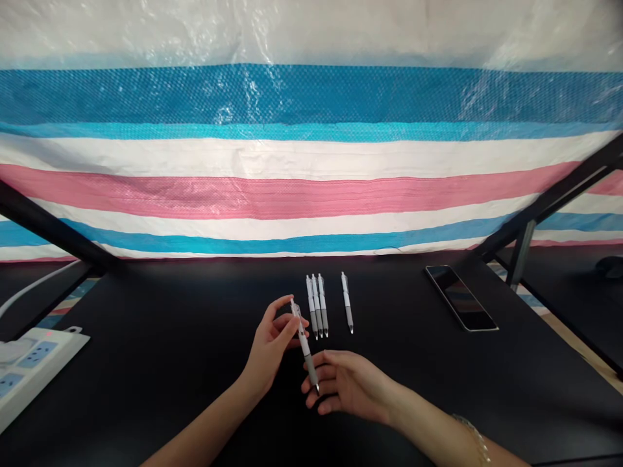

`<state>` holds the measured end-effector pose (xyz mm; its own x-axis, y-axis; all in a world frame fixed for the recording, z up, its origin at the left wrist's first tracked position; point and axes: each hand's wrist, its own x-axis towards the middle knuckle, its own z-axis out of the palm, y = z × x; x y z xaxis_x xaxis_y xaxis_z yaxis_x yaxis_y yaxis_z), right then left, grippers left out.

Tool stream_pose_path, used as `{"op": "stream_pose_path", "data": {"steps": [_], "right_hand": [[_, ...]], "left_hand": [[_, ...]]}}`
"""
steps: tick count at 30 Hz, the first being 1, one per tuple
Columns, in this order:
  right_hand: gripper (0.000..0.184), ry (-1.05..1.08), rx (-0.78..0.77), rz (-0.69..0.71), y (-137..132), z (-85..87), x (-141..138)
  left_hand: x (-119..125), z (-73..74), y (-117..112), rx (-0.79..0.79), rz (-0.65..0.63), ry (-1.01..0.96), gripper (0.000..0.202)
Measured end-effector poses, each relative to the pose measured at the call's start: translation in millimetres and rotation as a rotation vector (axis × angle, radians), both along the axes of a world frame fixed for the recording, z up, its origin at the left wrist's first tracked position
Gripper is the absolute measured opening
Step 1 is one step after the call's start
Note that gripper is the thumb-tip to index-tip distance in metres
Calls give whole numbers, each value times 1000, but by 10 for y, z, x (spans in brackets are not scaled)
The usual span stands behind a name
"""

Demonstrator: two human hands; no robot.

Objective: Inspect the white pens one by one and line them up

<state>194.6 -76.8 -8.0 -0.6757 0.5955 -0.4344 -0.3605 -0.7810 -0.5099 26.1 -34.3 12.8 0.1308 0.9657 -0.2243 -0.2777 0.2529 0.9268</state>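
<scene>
My left hand point(272, 340) pinches the upper end of a white pen with a grey grip point(302, 340), holding it just above the black table point(170, 350). The pen's tip points down toward my right hand point(343, 383), which lies under it with fingers loosely apart and touches its grey end. Just beyond lie three similar pens side by side point(317, 305). One more pen point(346, 301) lies alone to their right.
A dark phone point(461, 297) lies face up at the right of the table. A white power strip point(29, 360) sits at the left edge. A striped blue, pink and white tarp point(311, 181) hangs behind. Black frame bars slant at both sides.
</scene>
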Motion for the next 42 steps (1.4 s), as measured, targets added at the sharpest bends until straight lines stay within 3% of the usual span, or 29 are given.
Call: {"op": "stream_pose_path", "data": {"steps": [7,42], "right_hand": [[42,23,-20,-6,-6,1,2],[36,29,-30,4,-8,4,2]], "left_hand": [[-17,29,8,26,-61,103,35],[-62,-31,67,59,-71,92,28]]}}
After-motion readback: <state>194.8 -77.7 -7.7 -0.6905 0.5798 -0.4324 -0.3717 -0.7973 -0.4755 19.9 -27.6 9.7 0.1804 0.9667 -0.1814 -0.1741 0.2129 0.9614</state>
